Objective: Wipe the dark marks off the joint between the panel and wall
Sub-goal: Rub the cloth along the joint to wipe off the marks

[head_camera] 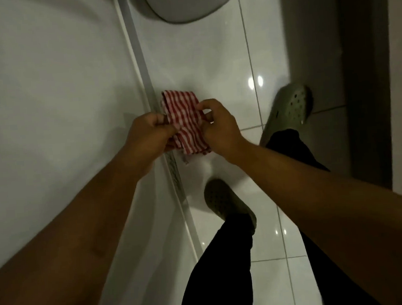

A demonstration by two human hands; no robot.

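Note:
A red-and-white striped cloth point(185, 120) is stretched between both hands at the middle of the head view. My left hand point(149, 132) grips its left edge and my right hand point(217, 124) pinches its right edge. Below the cloth a grey joint strip point(139, 58) runs from the top down along the white panel point(46, 92). Dark marks point(174, 171) show on the joint just under the cloth. The cloth is held above the joint, and I cannot tell whether it touches it.
A white toilet point(190, 4) stands at the top. Glossy white floor tiles point(224, 61) lie right of the joint. My feet in green clogs point(287, 107) point(228, 203) stand on them. A dark door frame point(366, 67) rises at the right.

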